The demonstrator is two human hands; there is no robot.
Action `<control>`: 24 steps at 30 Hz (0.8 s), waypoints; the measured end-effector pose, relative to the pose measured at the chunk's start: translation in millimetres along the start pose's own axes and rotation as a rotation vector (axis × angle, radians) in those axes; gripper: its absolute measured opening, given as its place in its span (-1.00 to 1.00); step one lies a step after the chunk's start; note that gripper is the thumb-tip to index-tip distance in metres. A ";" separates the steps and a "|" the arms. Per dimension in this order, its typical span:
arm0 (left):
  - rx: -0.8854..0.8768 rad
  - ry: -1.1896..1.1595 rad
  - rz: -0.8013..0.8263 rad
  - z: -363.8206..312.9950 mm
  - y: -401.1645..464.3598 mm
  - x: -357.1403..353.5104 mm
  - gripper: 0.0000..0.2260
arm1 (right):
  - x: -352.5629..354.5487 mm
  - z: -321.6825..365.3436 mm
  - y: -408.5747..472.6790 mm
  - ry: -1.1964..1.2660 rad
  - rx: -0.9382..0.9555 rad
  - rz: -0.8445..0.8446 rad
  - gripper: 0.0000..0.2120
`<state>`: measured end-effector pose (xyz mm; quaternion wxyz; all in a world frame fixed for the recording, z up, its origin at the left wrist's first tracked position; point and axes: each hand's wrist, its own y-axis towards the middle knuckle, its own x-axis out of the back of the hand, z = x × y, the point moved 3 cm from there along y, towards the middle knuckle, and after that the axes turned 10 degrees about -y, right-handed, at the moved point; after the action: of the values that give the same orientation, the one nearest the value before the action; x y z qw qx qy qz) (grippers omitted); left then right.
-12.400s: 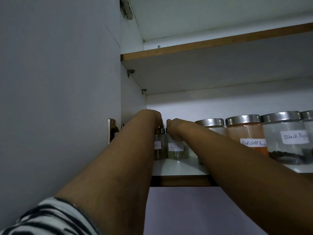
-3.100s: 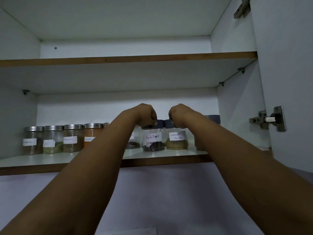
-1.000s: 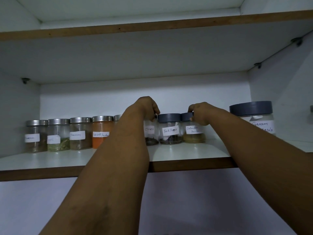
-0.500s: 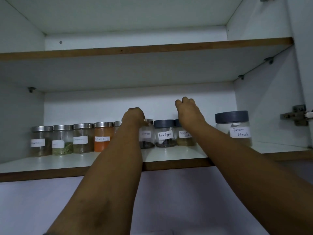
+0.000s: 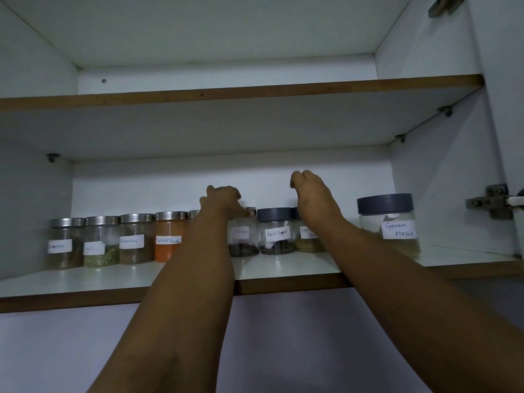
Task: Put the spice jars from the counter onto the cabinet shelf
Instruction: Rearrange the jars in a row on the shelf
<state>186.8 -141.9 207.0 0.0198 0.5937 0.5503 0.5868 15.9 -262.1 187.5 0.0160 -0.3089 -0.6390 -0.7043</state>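
A row of labelled spice jars stands on the lower cabinet shelf (image 5: 85, 282). My left hand (image 5: 224, 199) is curled over the steel lid of the "Cloves" jar (image 5: 243, 236), fingertips on its rim. To its right stand the grey-lidded "Black Pepper" jar (image 5: 276, 231) and the coriander powder jar (image 5: 307, 241), partly hidden by my right wrist. My right hand (image 5: 309, 191) hovers above the coriander jar, holding nothing, fingers loosely bent. The orange "Red chilli Powder" jar (image 5: 169, 236) stands left of my left arm.
Three steel-lidded jars (image 5: 100, 241) line the shelf's left part. A bigger "Garam Masala" jar (image 5: 388, 222) stands at the right. The upper shelf (image 5: 255, 92) hangs close overhead. The open door with its hinge (image 5: 493, 201) is at the right.
My right hand has let go of the coriander jar's lid and risen above it. My left hand stays on the cloves jar. The view has pulled back a little.
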 end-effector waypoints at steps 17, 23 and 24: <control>-0.648 -0.138 -0.666 -148.0 -221.9 -64.1 -0.69 | 113.2 -109.1 -50.9 -0.186 -0.080 0.600 -0.57; -0.691 -0.147 -0.788 -144.3 -223.7 -76.1 -0.69 | 81.3 -124.4 -41.3 -0.123 -0.023 0.489 -0.72; -0.694 -0.144 -0.802 -144.2 -222.4 -76.8 -0.70 | 72.9 -125.0 -36.9 -0.131 -0.019 0.484 -0.72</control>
<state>-34.4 -196.0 51.1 0.4753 0.3339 0.5047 0.6386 -110.3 -342.0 188.8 0.1399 -0.4983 -0.5393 -0.6643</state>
